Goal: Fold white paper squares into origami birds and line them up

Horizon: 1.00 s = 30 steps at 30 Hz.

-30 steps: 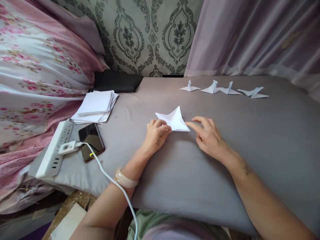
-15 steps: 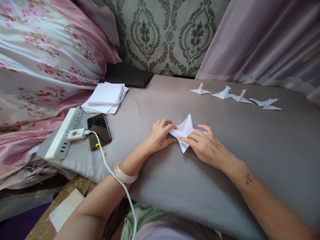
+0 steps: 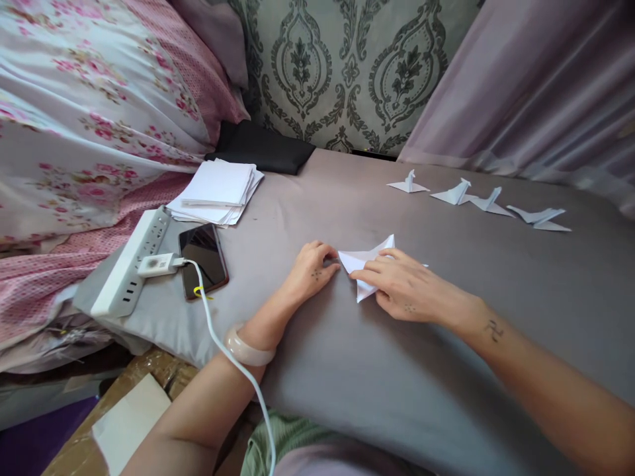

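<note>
A partly folded white paper piece point(image 3: 366, 262) lies on the grey bed sheet point(image 3: 347, 370) in the middle of the view. My left hand point(image 3: 311, 270) has its fingers curled and pinches the paper's left tip. My right hand point(image 3: 407, 288) lies over the paper's right half, fingers together, pressing it down onto the sheet. Part of the paper is hidden under my right hand. A pale bangle point(image 3: 247, 348) is on my left wrist.
Several finished folded paper figures point(image 3: 476, 201) stand in a row at the back right. A stack of white paper sheets point(image 3: 218, 192), a phone point(image 3: 203, 258) with a white cable point(image 3: 223, 350) and a power strip point(image 3: 129, 264) lie at the left. Flowered bedding point(image 3: 89, 112) rises behind them.
My right hand has moved left from beside the paper onto it and folded it over. The left hand kept its hold on the left tip. The camera view shifted left.
</note>
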Motion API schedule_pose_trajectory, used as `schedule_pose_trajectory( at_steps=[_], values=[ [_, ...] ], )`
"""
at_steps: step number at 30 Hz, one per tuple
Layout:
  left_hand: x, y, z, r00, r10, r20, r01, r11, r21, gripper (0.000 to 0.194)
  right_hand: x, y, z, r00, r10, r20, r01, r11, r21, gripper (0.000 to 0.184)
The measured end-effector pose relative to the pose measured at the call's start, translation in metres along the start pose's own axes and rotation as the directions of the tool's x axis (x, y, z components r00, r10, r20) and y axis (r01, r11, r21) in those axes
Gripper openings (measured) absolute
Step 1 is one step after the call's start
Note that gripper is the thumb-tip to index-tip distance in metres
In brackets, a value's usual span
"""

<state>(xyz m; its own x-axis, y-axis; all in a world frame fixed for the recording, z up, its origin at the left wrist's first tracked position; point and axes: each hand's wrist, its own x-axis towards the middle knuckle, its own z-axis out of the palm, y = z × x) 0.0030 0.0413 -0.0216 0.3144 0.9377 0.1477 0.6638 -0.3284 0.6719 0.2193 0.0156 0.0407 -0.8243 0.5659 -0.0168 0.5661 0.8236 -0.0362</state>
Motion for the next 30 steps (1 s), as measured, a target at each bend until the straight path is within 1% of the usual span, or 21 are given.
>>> schedule_pose_trajectory(
  at_steps=[3, 6, 9, 11, 13, 15, 18, 20, 21, 23, 25, 30],
  values=[
    [0.001, 0.001, -0.002, 0.999, -0.039, 0.014, 0.039, 0.999, -0.015, 0.007, -0.003, 0.006, -0.002, 0.998, 0.015, -0.059, -0.014, 1.000, 0.017, 0.043],
    [0.002, 0.001, -0.002, 0.998, -0.054, 0.014, 0.054, 0.998, -0.014, 0.007, -0.009, 0.010, -0.001, 0.991, 0.059, -0.119, -0.060, 0.998, -0.004, 0.045],
    [0.001, 0.000, -0.002, 0.998, -0.059, -0.001, 0.059, 0.998, -0.016, 0.006, -0.015, 0.010, 0.003, 0.981, 0.101, -0.167, -0.103, 0.995, 0.001, 0.039],
    [0.001, -0.001, -0.002, 0.999, -0.045, 0.001, 0.045, 0.999, -0.019, 0.009, -0.018, 0.008, 0.006, 0.977, 0.113, -0.184, -0.114, 0.993, 0.001, 0.034],
    [0.000, -0.001, -0.002, 1.000, -0.020, -0.003, 0.020, 1.000, -0.024, 0.016, -0.020, 0.006, 0.009, 0.975, 0.112, -0.190, -0.117, 0.993, -0.012, 0.035],
    [-0.001, -0.001, 0.000, 0.999, 0.036, -0.008, -0.036, 0.998, -0.043, 0.022, -0.021, 0.004, 0.011, 0.978, 0.103, -0.180, -0.108, 0.994, -0.019, 0.039],
    [-0.001, -0.002, 0.004, 0.984, 0.176, -0.022, -0.177, 0.983, -0.056, 0.026, -0.024, 0.004, 0.010, 0.982, 0.097, -0.164, -0.098, 0.995, 0.005, 0.040],
    [-0.001, -0.002, 0.007, 0.965, 0.262, -0.013, -0.262, 0.965, -0.017, 0.028, -0.027, 0.005, 0.010, 0.980, 0.110, -0.163, -0.105, 0.994, 0.036, 0.037],
    [-0.001, -0.002, 0.008, 0.958, 0.286, 0.003, -0.286, 0.958, 0.016, 0.028, -0.029, 0.006, 0.011, 0.979, 0.120, -0.166, -0.114, 0.992, 0.050, 0.036],
    [0.000, -0.003, 0.010, 0.954, 0.296, 0.057, -0.299, 0.951, 0.072, 0.026, -0.034, 0.007, 0.012, 0.976, 0.139, -0.169, -0.129, 0.989, 0.070, 0.034],
    [0.000, -0.003, 0.010, 0.955, 0.280, 0.093, -0.289, 0.953, 0.093, 0.023, -0.041, 0.008, 0.015, 0.973, 0.154, -0.171, -0.142, 0.986, 0.083, 0.033],
    [0.001, -0.001, 0.010, 0.951, 0.277, 0.136, -0.287, 0.956, 0.057, 0.021, -0.051, 0.000, 0.021, 0.965, 0.202, -0.166, -0.193, 0.979, 0.067, 0.035]
  ],
)
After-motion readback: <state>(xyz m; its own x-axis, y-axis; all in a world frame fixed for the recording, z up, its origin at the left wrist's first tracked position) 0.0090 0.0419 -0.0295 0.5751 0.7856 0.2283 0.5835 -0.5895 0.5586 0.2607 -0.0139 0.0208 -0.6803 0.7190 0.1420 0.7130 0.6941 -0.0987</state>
